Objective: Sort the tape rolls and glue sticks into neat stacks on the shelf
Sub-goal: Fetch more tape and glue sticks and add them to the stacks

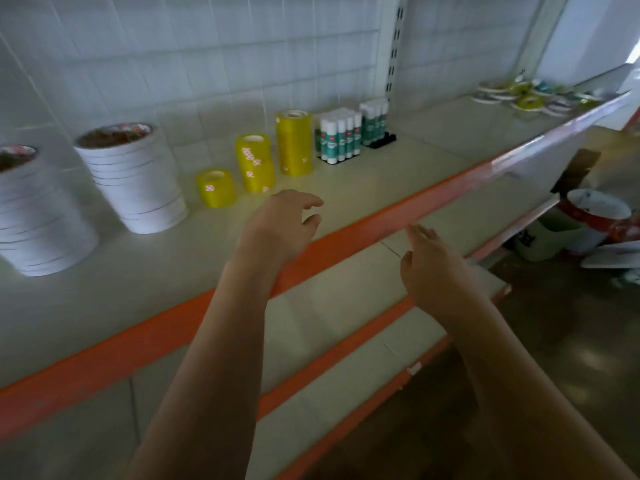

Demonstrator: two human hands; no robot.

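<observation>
On the shelf (398, 168) stand two tall stacks of white tape rolls (133, 178) (33, 216) at the left. Right of them are three yellow tape stacks: a low one (216, 188), a middle one (255, 163) and a tall one (294, 143). Two upright groups of glue sticks (341, 138) (374, 122) stand beside the tall stack. A loose pile of tape rolls (526, 95) lies far right. My left hand (282, 223) hovers empty over the shelf's front, fingers apart. My right hand (436, 268) is open below the orange shelf edge (374, 226).
Lower shelves (346, 299) with orange fronts run beneath my arms. On the floor at the right stand a white bucket (595, 216) and other clutter. A slotted upright (394, 46) divides the white back panel.
</observation>
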